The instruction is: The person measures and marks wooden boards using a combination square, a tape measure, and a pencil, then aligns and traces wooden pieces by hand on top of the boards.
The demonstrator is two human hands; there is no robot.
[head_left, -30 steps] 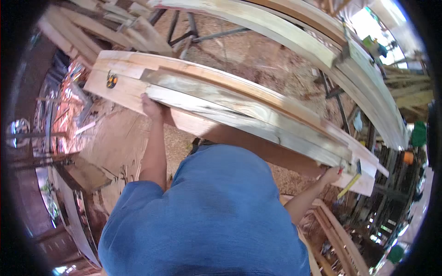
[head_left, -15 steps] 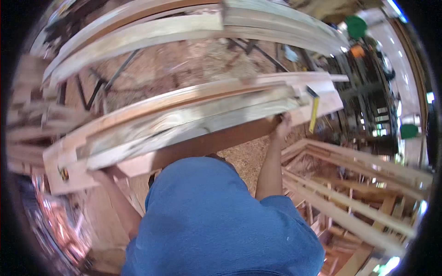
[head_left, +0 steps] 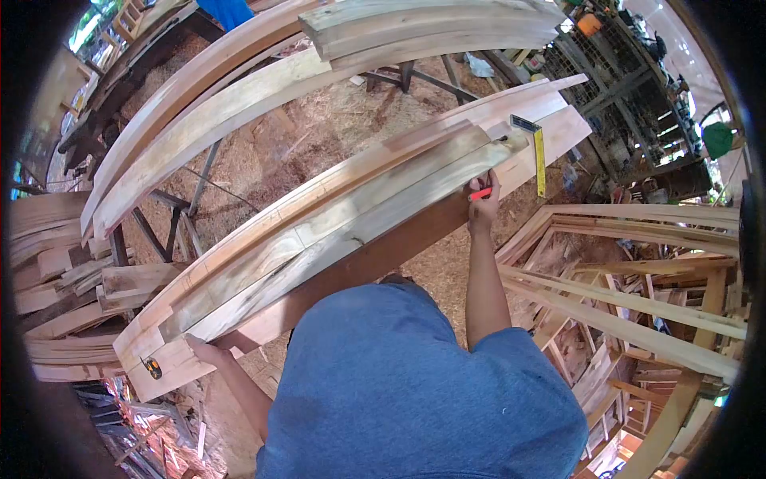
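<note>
A long pale wooden board [head_left: 335, 247] with grey streaks lies lengthwise before me, on top of a wider plank. My left hand [head_left: 209, 351] is closed round its near left end. At the right end, my right hand [head_left: 484, 199] is against the board's edge, with a short red object [head_left: 480, 194] pinched in the fingers; its kind is unclear. Another board [head_left: 279, 243] rests alongside, on the far side. A try square [head_left: 540, 160] with a yellow blade lies on the plank right of my right hand. A small black-and-orange tape measure [head_left: 152, 367] sits at the plank's left end.
Beyond stand long curved timbers [head_left: 199, 132] on dark metal legs [head_left: 171, 223]. Stacked offcuts [head_left: 60, 295] are on the left. Wooden frames [head_left: 630, 307] lean on the right. Sawdust covers the floor [head_left: 335, 112]. A wire-mesh rack [head_left: 606, 72] is at the far right.
My view has turned, so the boards slant more steeply and look sharper. The red object in my right hand now shows. Both hands stay at the board's ends.
</note>
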